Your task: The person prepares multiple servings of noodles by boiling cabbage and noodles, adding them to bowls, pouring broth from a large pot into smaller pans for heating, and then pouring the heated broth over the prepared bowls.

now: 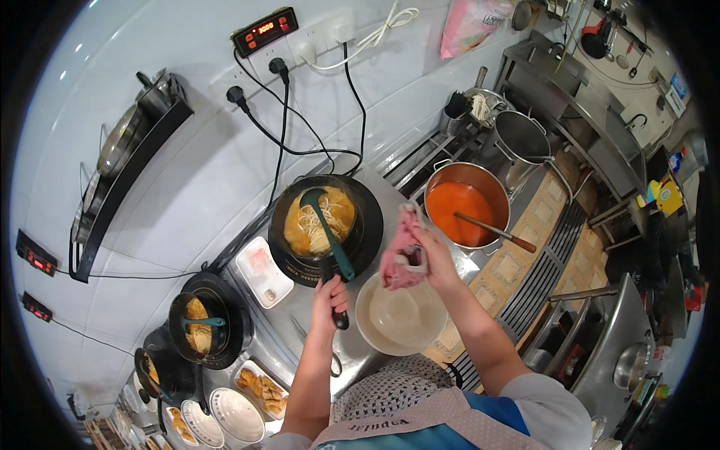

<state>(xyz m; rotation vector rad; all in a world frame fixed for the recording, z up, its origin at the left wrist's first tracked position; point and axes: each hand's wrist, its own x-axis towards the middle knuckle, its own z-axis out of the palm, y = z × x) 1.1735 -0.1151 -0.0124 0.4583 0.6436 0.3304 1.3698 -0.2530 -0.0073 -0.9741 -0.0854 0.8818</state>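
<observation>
My left hand (331, 302) grips the black handle of a pan (286, 216) on a round black cooker. In the pan lie noodles (320, 241) and bean sprouts (311, 220) in yellow-brown broth, with a green ladle (332, 239) resting across them. To the right, my right hand (436, 256) holds a crumpled pink cloth (403, 253), raised above the far rim of a large pale bowl (394, 323). That bowl stands on the steel counter, close to me. A white tray (256, 292) with a little reddish residue lies left of the pan.
A pot of orange-red soup (458, 205) with a ladle in it stands right of the cooker. At left are a second pan (183, 332) of noodles, white bowls (236, 413) and a tray of fried pieces (261, 388). Black cables (292, 152) hang behind the cooker.
</observation>
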